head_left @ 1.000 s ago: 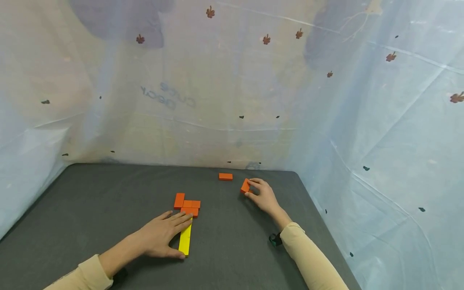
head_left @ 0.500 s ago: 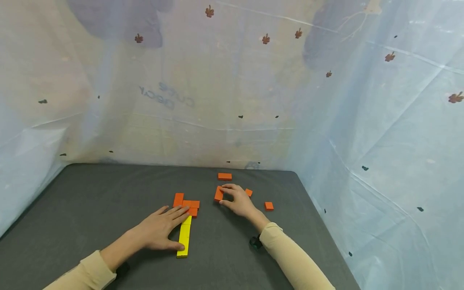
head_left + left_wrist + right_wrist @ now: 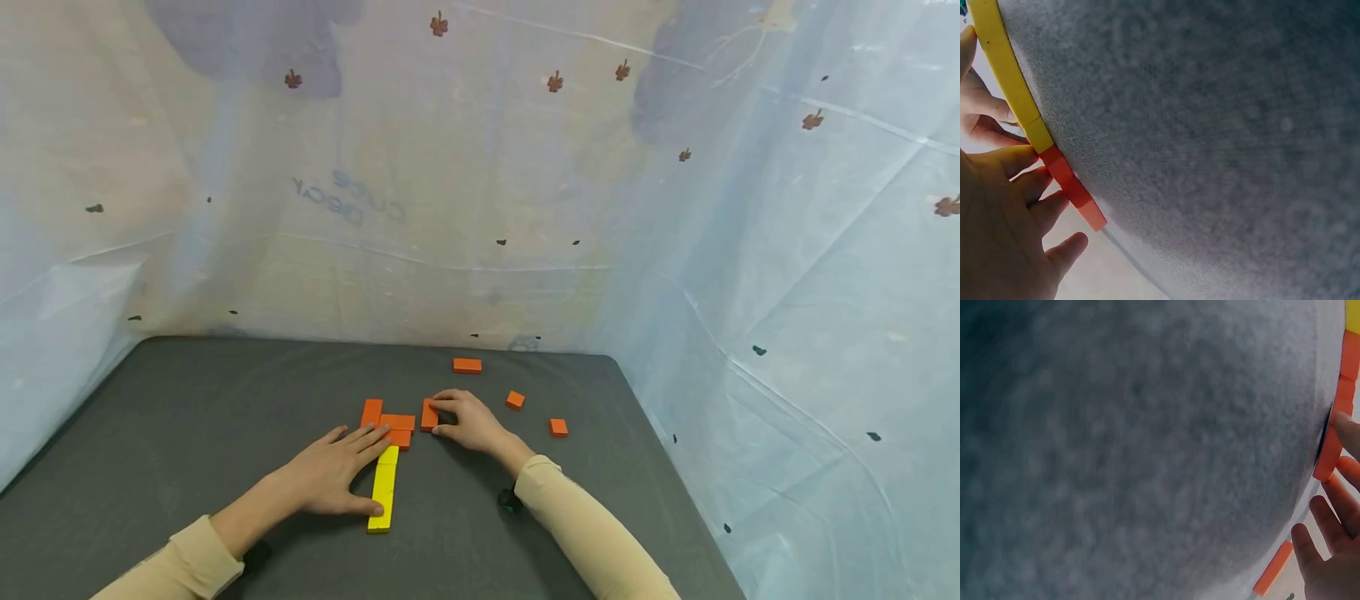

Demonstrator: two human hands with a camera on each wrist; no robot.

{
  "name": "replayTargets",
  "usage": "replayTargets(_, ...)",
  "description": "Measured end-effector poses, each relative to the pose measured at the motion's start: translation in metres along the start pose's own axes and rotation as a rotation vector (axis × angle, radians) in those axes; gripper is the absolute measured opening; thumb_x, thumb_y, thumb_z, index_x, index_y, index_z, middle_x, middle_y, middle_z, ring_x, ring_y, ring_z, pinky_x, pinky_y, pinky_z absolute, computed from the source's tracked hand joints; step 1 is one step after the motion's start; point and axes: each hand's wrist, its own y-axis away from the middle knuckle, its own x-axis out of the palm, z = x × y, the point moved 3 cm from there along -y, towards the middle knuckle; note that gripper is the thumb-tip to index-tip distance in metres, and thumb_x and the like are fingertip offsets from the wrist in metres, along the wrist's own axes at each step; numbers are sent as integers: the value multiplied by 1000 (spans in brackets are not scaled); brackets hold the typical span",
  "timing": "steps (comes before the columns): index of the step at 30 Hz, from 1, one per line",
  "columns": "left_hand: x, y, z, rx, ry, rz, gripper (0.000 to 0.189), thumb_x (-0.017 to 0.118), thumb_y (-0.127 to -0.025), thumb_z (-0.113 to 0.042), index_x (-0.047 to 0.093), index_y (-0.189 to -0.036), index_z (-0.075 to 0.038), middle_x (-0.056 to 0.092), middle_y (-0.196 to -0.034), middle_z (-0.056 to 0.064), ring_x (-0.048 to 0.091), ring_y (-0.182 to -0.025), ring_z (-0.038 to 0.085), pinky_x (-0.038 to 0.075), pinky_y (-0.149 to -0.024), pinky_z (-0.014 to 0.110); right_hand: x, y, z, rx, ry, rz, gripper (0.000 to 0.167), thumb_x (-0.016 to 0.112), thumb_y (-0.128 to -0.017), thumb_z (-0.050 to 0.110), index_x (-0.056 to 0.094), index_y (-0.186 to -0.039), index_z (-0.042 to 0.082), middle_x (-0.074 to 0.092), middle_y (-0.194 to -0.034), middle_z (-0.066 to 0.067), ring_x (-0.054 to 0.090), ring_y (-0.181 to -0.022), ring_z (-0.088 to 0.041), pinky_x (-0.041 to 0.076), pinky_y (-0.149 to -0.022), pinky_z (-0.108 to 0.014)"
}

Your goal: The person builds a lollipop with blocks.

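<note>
In the head view, my left hand [image 3: 333, 479] lies spread with its fingertips on a cluster of flat orange blocks [image 3: 397, 423]. Its thumb touches a long yellow block [image 3: 382, 500], which has a short yellow block [image 3: 388, 454] at its far end. Just right of the cluster, my right hand [image 3: 472, 427] pinches a rectangular orange block [image 3: 428, 417] between thumb and fingers, a small gap from the cluster. From the left wrist, the yellow block [image 3: 1007, 69] and orange blocks [image 3: 1072, 187] form one line along the fingertips. The left fingers partly hide the cluster.
Beyond the right hand lie a rectangular orange block [image 3: 467, 366] and two small square ones, a nearer orange square [image 3: 558, 427] and a farther orange square [image 3: 515, 400]. Translucent plastic sheeting [image 3: 450, 183] hangs behind and beside the dark grey table [image 3: 225, 400].
My right hand has carried the orange block left and nearer, up beside the cluster, uncovering two small orange squares. The left fingertips have shifted slightly farther onto the orange blocks.
</note>
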Motion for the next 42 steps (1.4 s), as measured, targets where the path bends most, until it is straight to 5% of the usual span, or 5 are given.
replayTargets(42, -3, 3, -4, 21, 23, 16, 115, 50, -82, -91, 34, -164, -11, 29, -170, 11, 28, -156, 33, 21, -122, 65, 5, -2, 15, -15, 6, -2, 52, 72, -101, 30, 60, -148, 12, 53, -154, -5, 49, -142, -25, 42, -117, -43)
